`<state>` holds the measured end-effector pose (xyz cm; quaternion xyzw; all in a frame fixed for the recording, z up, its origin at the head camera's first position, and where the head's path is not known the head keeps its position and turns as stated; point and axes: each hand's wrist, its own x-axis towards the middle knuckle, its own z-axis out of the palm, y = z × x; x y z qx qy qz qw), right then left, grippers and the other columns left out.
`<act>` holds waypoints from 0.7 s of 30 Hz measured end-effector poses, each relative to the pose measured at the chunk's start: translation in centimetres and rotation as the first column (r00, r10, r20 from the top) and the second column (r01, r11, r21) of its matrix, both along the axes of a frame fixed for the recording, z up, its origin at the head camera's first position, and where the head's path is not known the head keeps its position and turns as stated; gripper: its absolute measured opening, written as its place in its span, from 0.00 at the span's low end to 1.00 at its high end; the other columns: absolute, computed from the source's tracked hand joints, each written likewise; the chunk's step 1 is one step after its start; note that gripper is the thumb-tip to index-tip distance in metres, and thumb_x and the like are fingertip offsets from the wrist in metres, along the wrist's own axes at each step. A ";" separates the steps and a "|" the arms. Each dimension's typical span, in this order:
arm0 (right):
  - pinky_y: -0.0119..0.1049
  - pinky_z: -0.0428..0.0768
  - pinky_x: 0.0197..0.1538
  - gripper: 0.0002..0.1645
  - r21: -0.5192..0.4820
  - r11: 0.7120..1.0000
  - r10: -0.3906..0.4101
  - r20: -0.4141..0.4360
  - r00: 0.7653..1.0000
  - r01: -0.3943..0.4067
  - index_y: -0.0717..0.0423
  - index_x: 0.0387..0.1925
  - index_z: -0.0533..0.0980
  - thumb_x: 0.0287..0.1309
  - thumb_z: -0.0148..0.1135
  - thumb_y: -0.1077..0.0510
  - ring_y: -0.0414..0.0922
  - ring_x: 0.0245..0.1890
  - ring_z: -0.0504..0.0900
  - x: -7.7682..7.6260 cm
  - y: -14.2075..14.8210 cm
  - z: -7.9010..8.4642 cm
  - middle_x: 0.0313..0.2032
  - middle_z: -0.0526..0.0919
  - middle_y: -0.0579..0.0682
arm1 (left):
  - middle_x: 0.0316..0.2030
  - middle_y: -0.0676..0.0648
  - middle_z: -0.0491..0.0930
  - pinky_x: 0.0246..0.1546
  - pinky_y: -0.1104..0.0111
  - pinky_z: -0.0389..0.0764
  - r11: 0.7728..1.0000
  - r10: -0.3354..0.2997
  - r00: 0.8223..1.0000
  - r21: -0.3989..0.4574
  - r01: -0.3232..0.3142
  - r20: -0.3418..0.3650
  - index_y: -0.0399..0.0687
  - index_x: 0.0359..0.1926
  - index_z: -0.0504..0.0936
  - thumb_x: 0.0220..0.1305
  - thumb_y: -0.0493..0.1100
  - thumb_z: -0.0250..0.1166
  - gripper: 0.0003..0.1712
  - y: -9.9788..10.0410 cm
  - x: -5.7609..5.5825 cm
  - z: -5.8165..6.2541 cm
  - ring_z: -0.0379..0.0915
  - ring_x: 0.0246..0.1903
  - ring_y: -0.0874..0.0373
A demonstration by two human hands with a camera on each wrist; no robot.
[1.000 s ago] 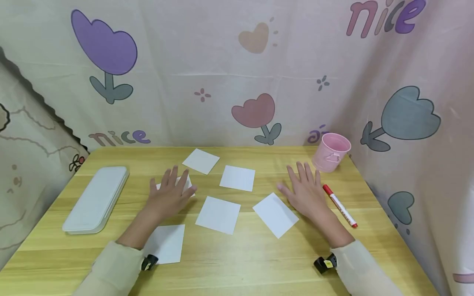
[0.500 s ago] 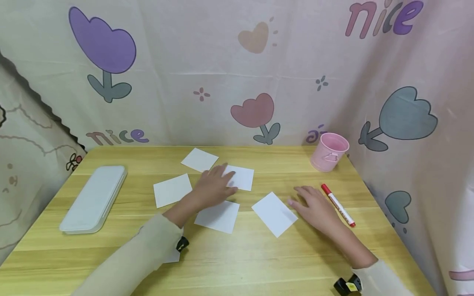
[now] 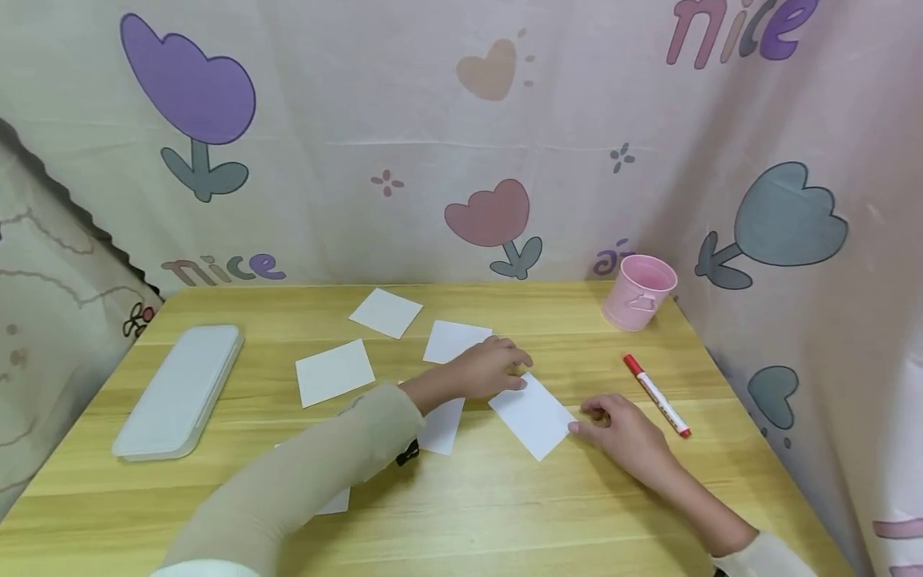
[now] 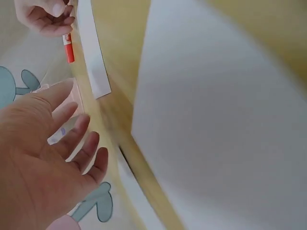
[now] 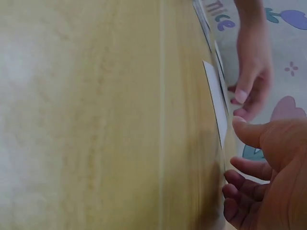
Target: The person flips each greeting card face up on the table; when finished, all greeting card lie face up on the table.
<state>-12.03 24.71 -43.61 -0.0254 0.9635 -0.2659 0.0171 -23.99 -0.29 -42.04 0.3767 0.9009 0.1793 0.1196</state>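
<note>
A white square card (image 3: 535, 422) lies at a slant on the wooden table, between the two hands. My left hand (image 3: 485, 369) hovers near the card's far left corner; in the left wrist view its fingers (image 4: 79, 136) are loosely bent and hold nothing. The right hand (image 3: 626, 437) is at the card's right corner, thumb tip beside or touching the edge; which one I cannot tell. Its fingers (image 5: 242, 189) curl loosely with a gap to the thumb. Under the left forearm, a centre card (image 3: 441, 429) is partly covered. Another card (image 3: 449, 340) lies just behind the left hand.
More white cards lie around: one at the back (image 3: 385, 312), one at left (image 3: 335, 373), and one at front left (image 3: 336, 502), mostly hidden by the sleeve. A white case (image 3: 178, 393) sits far left. Right are a red-capped marker (image 3: 658, 397) and a pink bucket (image 3: 638, 295).
The left hand has swept rightward from the left card, across the middle ones, to the right card. My right hand has come nearer, its spread fingers now bent, by that card's corner.
</note>
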 end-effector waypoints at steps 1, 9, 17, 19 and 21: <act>0.44 0.78 0.42 0.27 0.001 1.000 -0.004 0.005 1.000 0.004 0.51 0.49 0.83 0.56 0.71 0.37 0.44 0.45 0.80 0.0 -0.2 -0.1 0.48 0.83 0.49 | 0.53 0.55 0.82 0.66 0.56 0.69 1.000 0.000 1.000 -0.014 0.000 0.015 0.56 0.60 0.81 0.69 0.53 0.66 0.22 0.2 -0.2 0.2 0.71 0.56 0.56; 0.44 0.76 0.39 0.30 0.031 0.998 -0.060 0.019 0.998 0.059 0.49 0.48 0.82 0.51 0.74 0.35 0.43 0.43 0.80 0.2 -1.8 -0.8 0.43 0.82 0.46 | 0.46 0.59 0.78 0.47 0.65 0.74 0.996 0.019 0.992 -0.094 -0.007 0.126 0.61 0.54 0.83 0.61 0.52 0.74 0.20 1.6 -1.7 0.1 0.64 0.50 0.59; 0.40 0.74 0.36 0.18 0.015 0.998 -0.059 0.027 0.998 0.059 0.49 0.41 0.82 0.53 0.75 0.45 0.40 0.37 0.80 0.3 -2.1 -0.2 0.38 0.82 0.44 | 0.46 0.58 0.76 0.47 0.67 0.72 0.991 0.016 0.993 -0.134 -0.001 0.116 0.62 0.51 0.83 0.60 0.51 0.74 0.18 2.4 -1.4 0.5 0.63 0.50 0.60; 0.39 0.73 0.36 0.16 0.012 0.998 -0.060 0.038 0.997 0.060 0.49 0.40 0.82 0.54 0.75 0.46 0.40 0.37 0.79 0.4 -2.0 -0.1 0.37 0.82 0.43 | 0.48 0.58 0.76 0.48 0.66 0.72 0.991 0.010 0.993 -0.137 0.007 0.121 0.63 0.52 0.83 0.61 0.51 0.74 0.18 2.4 -1.4 0.6 0.63 0.50 0.59; 0.39 0.73 0.35 0.15 0.015 0.998 -0.060 0.044 0.997 0.060 0.49 0.40 0.82 0.55 0.74 0.47 0.40 0.36 0.79 0.3 -1.9 -0.1 0.36 0.82 0.43 | 0.49 0.58 0.76 0.49 0.66 0.73 0.990 0.011 0.991 -0.139 0.008 0.132 0.63 0.53 0.83 0.61 0.50 0.73 0.18 2.4 -1.4 0.6 0.63 0.51 0.60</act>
